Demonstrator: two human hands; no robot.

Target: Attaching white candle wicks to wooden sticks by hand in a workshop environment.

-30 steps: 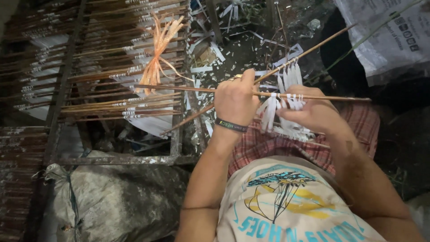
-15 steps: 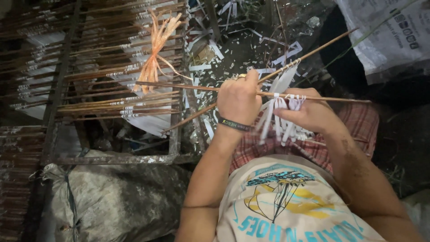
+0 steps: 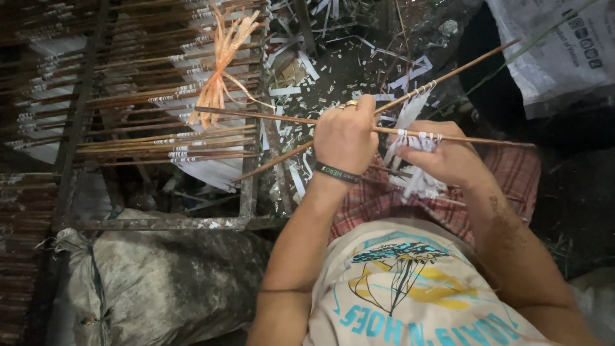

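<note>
The thin brown wooden stick [image 3: 333,122] carries white paper fringe [image 3: 416,142]. At seven o'clock, the checked red cloth [image 3: 391,198]. At ten o'clock, orange raffia strands [image 3: 221,57].

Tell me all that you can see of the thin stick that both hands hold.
The thin stick is long, slim and brown, like split bamboo or wood. It lies nearly level across the picture. The left hand grips it near the middle; the right hand pinches it where white paper strips are wound round it and hang down as a fringe. A second stick with the same white wrapping crosses it slantwise. Its left end reaches toward the orange fibre bundle.
</note>
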